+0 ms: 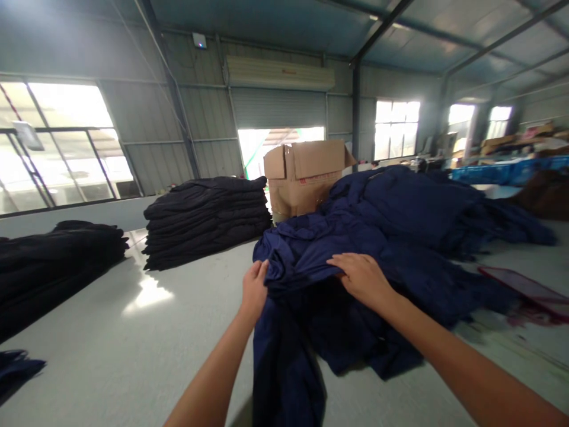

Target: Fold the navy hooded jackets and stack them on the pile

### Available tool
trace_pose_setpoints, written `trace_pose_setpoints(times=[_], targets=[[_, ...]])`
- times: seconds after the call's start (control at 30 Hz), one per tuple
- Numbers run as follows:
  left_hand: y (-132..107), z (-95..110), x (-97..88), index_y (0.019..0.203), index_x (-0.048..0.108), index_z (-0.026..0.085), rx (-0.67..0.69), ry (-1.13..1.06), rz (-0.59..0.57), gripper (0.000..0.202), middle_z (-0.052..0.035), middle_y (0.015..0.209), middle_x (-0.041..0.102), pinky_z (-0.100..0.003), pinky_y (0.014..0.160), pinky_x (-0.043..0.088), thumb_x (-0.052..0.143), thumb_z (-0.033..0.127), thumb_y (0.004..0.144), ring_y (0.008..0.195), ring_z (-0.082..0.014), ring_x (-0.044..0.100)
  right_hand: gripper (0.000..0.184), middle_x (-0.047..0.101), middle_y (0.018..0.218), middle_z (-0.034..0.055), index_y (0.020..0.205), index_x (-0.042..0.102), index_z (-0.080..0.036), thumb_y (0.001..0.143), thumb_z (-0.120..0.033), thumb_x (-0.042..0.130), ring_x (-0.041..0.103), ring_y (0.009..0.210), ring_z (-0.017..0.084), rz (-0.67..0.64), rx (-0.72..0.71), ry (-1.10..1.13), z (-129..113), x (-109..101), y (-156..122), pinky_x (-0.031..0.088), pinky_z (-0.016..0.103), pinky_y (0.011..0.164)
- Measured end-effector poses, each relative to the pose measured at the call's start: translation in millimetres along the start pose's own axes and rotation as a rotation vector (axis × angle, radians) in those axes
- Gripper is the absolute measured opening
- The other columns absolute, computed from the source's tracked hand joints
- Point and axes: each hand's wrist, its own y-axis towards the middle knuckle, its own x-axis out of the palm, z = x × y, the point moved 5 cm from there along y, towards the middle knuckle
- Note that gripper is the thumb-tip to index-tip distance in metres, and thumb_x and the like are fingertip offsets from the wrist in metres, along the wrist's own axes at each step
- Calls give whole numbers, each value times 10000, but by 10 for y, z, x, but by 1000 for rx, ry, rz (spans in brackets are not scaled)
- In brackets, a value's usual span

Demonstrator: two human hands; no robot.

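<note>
A navy blue garment (306, 255) is stretched between my two hands, with a long part of it hanging down toward me. My left hand (255, 287) is closed on its left edge, thumb on top. Farther right, my right hand (362, 277) pinches the same cloth, its fingers over the top and the thumb beneath. Behind and to the right, the garment runs into a big heap of navy clothes (413, 207), and where one ends and the other begins I cannot tell.
A tall stack of folded black clothes (207, 222) stands at the left, with a second black stack (53, 261) nearer the edge. Behind the heap is an open cardboard box (306, 178). A pink-rimmed flat item (528, 287) lies at right. Small dark cloth (18, 370) lies lower left.
</note>
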Motion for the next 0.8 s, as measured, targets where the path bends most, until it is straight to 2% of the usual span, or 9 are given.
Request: trace_pose_setpoints(times=[0.1,0.2,0.27,0.3,0.37,0.43,0.53,0.67,0.8], targets=[[76,250,-336,582,483,189,80,48,-14,277,63,505,432,-203,538,373,534,429,711,543,-112,450,369,653,1142,32,1095,633,-236,807,-216,404,569,1043,208,-50,-134,36,-337,-170,40,380,375,930],[25,328,-714,692,598,183,97,126,-53,254,37,570,564,-223,564,407,558,433,669,586,-140,515,386,662,1113,55,1111,620,-225,782,-184,421,578,1003,224,-99,-217,29,-695,-245,-8,409,366,882],[-89,265,-921,761,657,178,75,182,-116,309,-10,703,667,-273,668,455,567,450,645,703,-190,587,481,611,1200,79,1194,564,-233,736,-150,442,537,1074,275,-133,-211,5,-903,-216,-85,392,438,904],[-162,212,-1015,786,678,179,62,214,-141,334,-29,773,695,-301,738,462,569,457,638,773,-214,607,532,565,1262,93,1240,526,-244,721,-156,455,494,1129,322,-163,-194,-6,-997,-178,-130,362,513,922],[-311,96,-1199,815,705,188,34,271,-169,362,-45,853,715,-343,847,449,563,468,634,871,-244,619,584,459,1368,104,1303,459,-282,724,-206,465,365,1225,427,-247,-160,-9,-1180,-82,-222,243,689,918],[-444,7,-1398,826,718,199,11,320,-166,373,-41,868,722,-358,886,447,550,474,639,897,-251,627,587,386,1423,88,1329,418,-323,747,-256,451,242,1275,478,-337,-162,18,-1380,5,-307,106,782,883],[-601,-28,-1727,858,725,201,2,434,-149,384,-36,887,724,-349,878,472,508,458,672,895,-245,640,589,348,1449,60,1356,370,-347,775,-266,417,181,1303,467,-443,-209,84,-1719,82,-410,37,789,887],[-821,-2,-2183,915,726,212,17,683,-192,362,-18,949,715,-312,891,470,452,367,736,928,-222,640,616,338,1454,63,1369,352,-340,769,-225,431,237,1294,443,-591,-262,141,-2212,198,-555,78,769,913],[-1151,-99,-2703,985,707,237,-101,918,-270,348,-5,1013,699,-284,887,457,441,277,764,987,-205,620,609,377,1430,74,1348,389,-354,762,-202,453,248,1285,459,-664,-375,176,-2793,334,-728,58,762,924]])
